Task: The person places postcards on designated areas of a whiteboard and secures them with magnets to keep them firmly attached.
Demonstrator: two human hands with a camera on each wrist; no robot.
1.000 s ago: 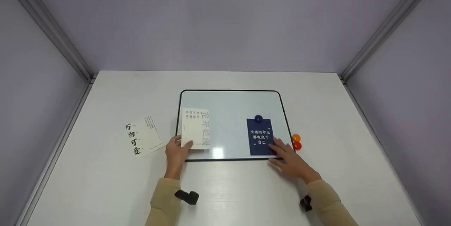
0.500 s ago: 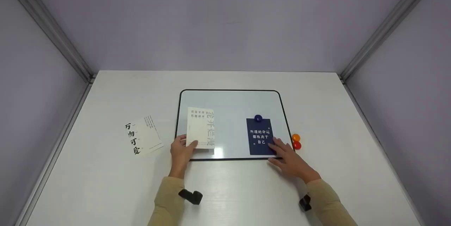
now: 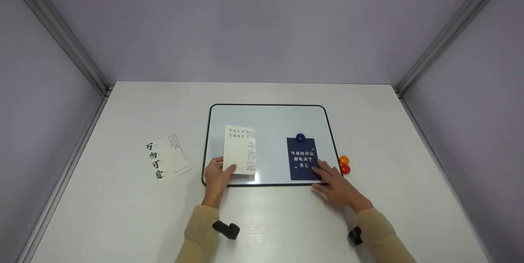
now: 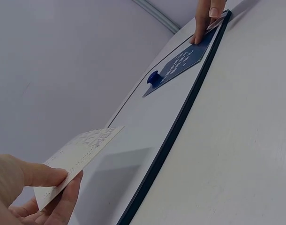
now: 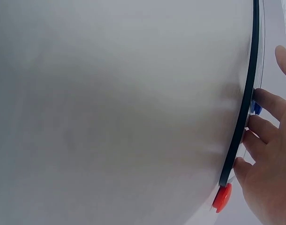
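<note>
Left hand [image 3: 216, 177] pinches the cream card [image 3: 240, 149], now carried rightward and held just above the whiteboard [image 3: 268, 111], while the flat right hand [image 3: 335, 185] keeps pressing the navy card [image 3: 301, 159] beneath its blue magnet [image 3: 300, 137], so placement appears near.

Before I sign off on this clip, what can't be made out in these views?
- Cream card: the small print is too fine to read in the head view; in the left wrist view the left hand covers its near corner.
- Orange magnet: absent from the right wrist view, where only the red magnet shows.
- Navy card: in the right wrist view, hidden behind the right hand.
</note>
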